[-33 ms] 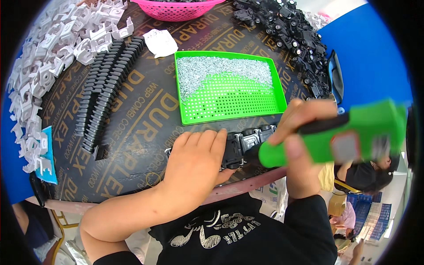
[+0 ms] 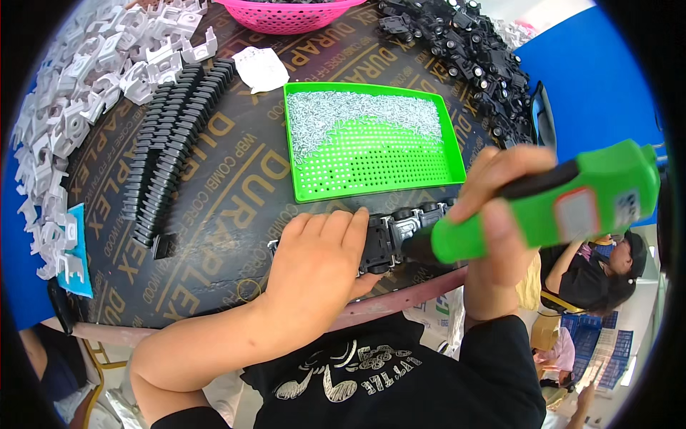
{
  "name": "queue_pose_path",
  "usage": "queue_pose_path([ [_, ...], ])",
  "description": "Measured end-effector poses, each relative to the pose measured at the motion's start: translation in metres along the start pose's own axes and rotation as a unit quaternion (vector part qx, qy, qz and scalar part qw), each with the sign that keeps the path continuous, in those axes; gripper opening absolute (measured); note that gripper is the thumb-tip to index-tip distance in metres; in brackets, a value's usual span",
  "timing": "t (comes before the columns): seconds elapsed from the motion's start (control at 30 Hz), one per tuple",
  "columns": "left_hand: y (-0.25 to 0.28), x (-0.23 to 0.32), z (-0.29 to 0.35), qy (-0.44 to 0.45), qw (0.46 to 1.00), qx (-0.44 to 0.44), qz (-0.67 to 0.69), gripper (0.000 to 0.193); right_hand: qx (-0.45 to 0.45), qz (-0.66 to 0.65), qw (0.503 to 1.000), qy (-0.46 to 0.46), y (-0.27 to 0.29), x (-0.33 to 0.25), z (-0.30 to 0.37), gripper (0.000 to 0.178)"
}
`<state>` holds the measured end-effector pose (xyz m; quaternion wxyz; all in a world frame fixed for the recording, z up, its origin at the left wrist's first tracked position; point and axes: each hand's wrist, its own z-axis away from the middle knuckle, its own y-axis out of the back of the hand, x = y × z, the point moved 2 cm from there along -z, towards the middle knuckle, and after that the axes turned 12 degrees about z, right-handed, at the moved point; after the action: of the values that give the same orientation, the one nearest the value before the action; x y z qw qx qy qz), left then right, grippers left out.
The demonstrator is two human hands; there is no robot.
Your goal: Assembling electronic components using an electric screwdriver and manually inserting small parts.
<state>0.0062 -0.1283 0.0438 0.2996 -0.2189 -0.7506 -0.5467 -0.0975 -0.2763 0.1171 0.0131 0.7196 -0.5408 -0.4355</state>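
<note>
My left hand (image 2: 314, 261) is closed over a black and silver toy vehicle chassis (image 2: 379, 243), pressing it to the tabletop near its front edge. Fingers and thumb hide the chassis's left part. A green electric screwdriver (image 2: 550, 207) with a black grip lies across my right hand (image 2: 496, 222), whose fingers wrap round it. Its dark nose points left, at the right side of the chassis; whether the tip touches cannot be made out. Just beyond my hands, a green perforated tray (image 2: 379, 189) holds many small silver screws (image 2: 357, 107).
White plastic parts (image 2: 78, 93) are heaped along the left side. Beside them run rows of black ribbed pieces (image 2: 171, 143). More black toy chassis (image 2: 471, 64) pile up at the far right. A pink basket (image 2: 286, 16) stands at the back near a crumpled white paper (image 2: 261, 69).
The screwdriver and my right hand have shifted a little to the right. My left hand and the chassis have stayed nearly in place.
</note>
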Motion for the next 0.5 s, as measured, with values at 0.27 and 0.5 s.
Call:
queue_pose_path([
  [0.27, 0.001, 0.003, 0.002, 0.002, 1.000, 0.006, -0.017, 0.071, 0.106, -0.036, 0.993, 0.026, -0.041, 0.030, -0.036, 0.027],
  [0.5, 0.004, 0.000, 0.003, 0.019, 1.000, -0.017, -0.007, 0.071, 0.098, -0.071, 0.992, 0.030, -0.058, 0.039, -0.031, 0.028],
])
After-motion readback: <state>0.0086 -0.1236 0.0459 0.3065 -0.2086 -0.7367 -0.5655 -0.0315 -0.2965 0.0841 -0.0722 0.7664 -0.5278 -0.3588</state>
